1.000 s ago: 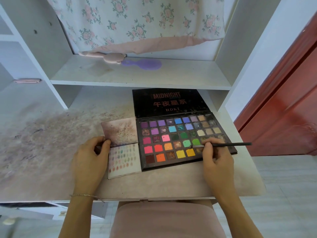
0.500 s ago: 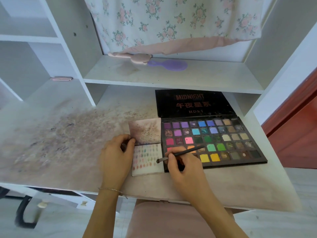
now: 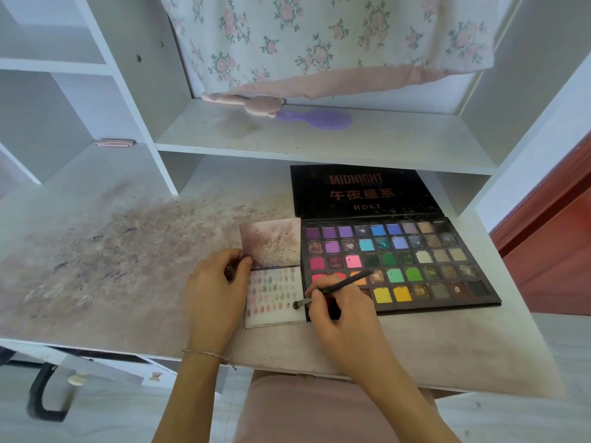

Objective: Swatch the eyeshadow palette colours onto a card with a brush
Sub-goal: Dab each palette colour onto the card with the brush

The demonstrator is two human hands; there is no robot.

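An open black eyeshadow palette [image 3: 425, 251] with several rows of coloured pans lies on the desk, its lid propped up behind. Left of it lies a small white card [image 3: 275, 314] with rows of colour swatches, hinged to a stained upper flap. My right hand [image 3: 339, 311] pinches a thin dark brush [image 3: 342, 284], whose tip touches the card's right edge near the bottom. My left hand [image 3: 214, 292] rests at the card's left edge, thumb and fingers pinching it where the two halves meet.
The desk top [image 3: 112, 266] is stained with powder on the left. A shelf above holds a pink comb [image 3: 246, 102] and a purple hairbrush [image 3: 316, 118]. A floral cloth [image 3: 319, 36] hangs at the back. A pink stool [image 3: 303, 410] is under me.
My right hand carried the brush from the palette's lower right pans leftward to the card; the tip now touches the card's right edge. The view shifted. My left hand stays on the card.
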